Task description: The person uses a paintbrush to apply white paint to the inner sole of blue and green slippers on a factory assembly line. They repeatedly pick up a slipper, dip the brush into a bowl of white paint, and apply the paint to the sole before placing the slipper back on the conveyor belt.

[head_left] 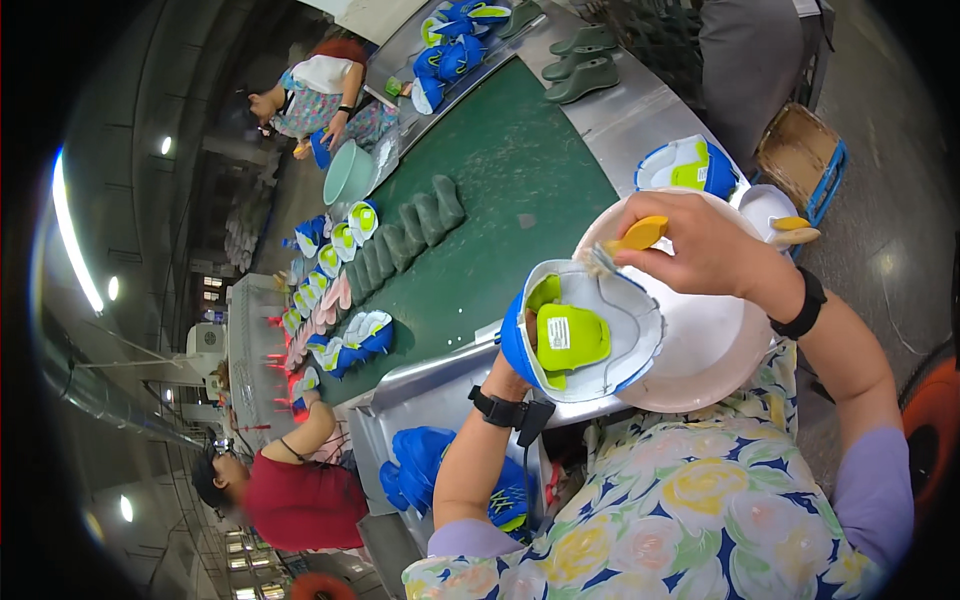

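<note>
Left hand (508, 372) clamped under blue-and-white shoe upper (580, 335), held sole-side up over pink basin (700, 350). Right hand (700, 245) pinched on yellow-handled brush (628, 240), bristles at the rim. Likely risks: glue smearing onto lime lining, drips past the basin. Upper soft, curved; basin smooth plastic; green belt (500, 170) matte.

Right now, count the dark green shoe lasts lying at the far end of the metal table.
3 dark green shoe lasts: one farthest away, one in the middle, one nearest, side by side on the metal table. More may be hidden beyond the frame.
</note>
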Available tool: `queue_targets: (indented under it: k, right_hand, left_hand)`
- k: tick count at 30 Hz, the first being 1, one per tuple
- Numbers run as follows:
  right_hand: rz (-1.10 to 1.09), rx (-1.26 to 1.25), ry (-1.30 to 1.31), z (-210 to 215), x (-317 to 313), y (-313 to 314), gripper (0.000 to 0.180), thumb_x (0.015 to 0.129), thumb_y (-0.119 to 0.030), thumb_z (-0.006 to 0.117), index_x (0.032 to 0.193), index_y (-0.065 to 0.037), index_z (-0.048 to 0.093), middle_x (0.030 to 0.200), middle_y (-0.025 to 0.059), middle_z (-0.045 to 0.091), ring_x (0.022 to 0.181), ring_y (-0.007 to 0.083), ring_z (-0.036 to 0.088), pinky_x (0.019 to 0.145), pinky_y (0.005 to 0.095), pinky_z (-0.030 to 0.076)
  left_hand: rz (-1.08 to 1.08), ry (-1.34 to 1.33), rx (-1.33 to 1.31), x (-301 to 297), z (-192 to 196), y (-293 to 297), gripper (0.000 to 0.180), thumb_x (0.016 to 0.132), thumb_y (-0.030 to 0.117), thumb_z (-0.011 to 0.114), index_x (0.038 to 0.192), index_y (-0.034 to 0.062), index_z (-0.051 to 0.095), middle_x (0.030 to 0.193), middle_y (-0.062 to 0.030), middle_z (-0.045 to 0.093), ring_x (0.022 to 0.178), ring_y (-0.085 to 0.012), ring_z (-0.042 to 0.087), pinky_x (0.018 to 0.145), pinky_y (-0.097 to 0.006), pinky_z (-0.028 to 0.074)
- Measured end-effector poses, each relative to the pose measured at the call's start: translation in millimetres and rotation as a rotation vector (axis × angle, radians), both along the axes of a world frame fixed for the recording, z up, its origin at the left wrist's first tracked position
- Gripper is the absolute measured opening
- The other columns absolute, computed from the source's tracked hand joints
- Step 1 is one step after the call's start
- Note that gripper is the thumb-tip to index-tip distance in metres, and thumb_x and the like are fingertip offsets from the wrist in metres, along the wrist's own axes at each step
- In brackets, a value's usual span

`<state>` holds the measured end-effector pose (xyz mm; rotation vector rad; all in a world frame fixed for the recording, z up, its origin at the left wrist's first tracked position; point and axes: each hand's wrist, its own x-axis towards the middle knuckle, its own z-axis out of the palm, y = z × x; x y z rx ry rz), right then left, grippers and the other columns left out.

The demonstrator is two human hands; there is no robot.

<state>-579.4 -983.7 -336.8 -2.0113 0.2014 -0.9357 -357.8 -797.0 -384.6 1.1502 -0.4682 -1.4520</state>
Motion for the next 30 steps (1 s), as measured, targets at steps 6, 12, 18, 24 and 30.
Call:
queue_targets:
  k: [6,12,18,24,30]
  right_hand:
    - [-0.123,0.015,0.272,-1.8,23.7,4.7,0.022,0.083,-0.017,0.071,0.082,-0.001,0.056,0.068,0.0163,0.061,0.062,0.0329,0.062,0.058,0.039,0.047]
    - [-0.148,0.283,0.275,-15.7,38.7,15.6,0.014,0.083,-0.009,0.069,0.084,-0.001,0.059,0.075,0.0074,0.061,0.069,0.0154,0.059,0.064,0.0285,0.046]
    - [-0.157,0.509,0.353,-50.8,43.6,20.2,0.01,0.083,-0.002,0.065,0.087,-0.001,0.056,0.079,0.0048,0.058,0.072,0.0129,0.06,0.066,0.0256,0.047]
    - [-0.296,0.606,0.429,-66.5,47.0,23.3,0.01,0.085,0.0,0.062,0.091,0.0,0.054,0.086,0.0065,0.053,0.071,0.0133,0.059,0.064,0.0256,0.05]
    - [-0.226,0.607,0.526,-81.0,56.0,16.2,0.008,0.089,-0.003,0.062,0.091,-0.001,0.054,0.085,0.0053,0.053,0.07,0.0116,0.058,0.063,0.0247,0.05]
  left_hand:
    - [0.092,-0.296,-0.179,36.1,-7.2,6.3,0.044,0.098,0.019,0.061,0.137,0.0028,0.05,0.133,-0.0103,0.058,0.121,-0.0187,0.056,0.104,-0.035,0.046]
    - [0.466,-1.026,-0.043,206.6,-90.4,80.1,0.041,0.097,0.009,0.056,0.137,0.0099,0.046,0.125,-0.009,0.06,0.109,-0.0209,0.062,0.089,-0.033,0.054]
    - [0.858,-0.342,0.021,357.3,-107.3,126.0,0.035,0.096,0.0,0.051,0.129,0.0121,0.048,0.115,-0.0085,0.061,0.094,-0.0226,0.066,0.072,-0.034,0.058]
    - [1.049,-0.301,0.198,469.1,-154.2,141.2,0.046,0.095,-0.009,0.041,0.132,0.0175,0.045,0.122,-0.0076,0.059,0.104,-0.025,0.063,0.081,-0.041,0.057]
    - [1.135,-0.815,0.683,513.9,-172.4,213.6,0.074,0.086,0.005,0.05,0.154,0.0087,0.022,0.14,-0.0207,0.051,0.119,-0.0378,0.057,0.096,-0.045,0.047]
